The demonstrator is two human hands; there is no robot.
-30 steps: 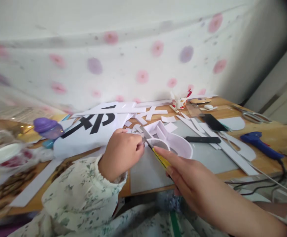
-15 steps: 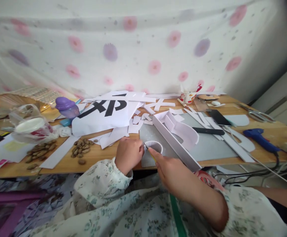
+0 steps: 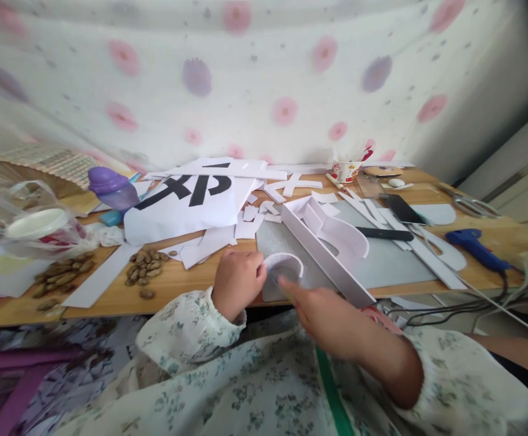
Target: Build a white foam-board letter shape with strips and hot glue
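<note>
My left hand (image 3: 239, 277) is closed at the table's front edge, its fingers pinching the left end of a curved white foam-board strip (image 3: 291, 261). That strip arches to the right above the grey mat. My right hand (image 3: 325, 312) is smeared by motion, its fingers closed around a thin knife (image 3: 275, 280). Only a dim bit of blade shows beside the fingertips, inside the curve; the handle is hidden. Just right of the strip lies a white foam-board letter form (image 3: 325, 254) with a long straight wall and a rounded wall.
Printed letter sheets (image 3: 180, 209) and white offcuts (image 3: 250, 224) lie behind my hands. Brown peanuts (image 3: 146, 266) and a bagged cup (image 3: 39, 227) are at left. A blue glue gun (image 3: 477, 248), phone (image 3: 402, 209), black bar (image 3: 384, 234) and scissors (image 3: 473, 203) occupy the right.
My right hand has shifted slightly right and down, drawing the knife away from my left fingers. More of the curved strip shows. The camera view has tilted down a little.
</note>
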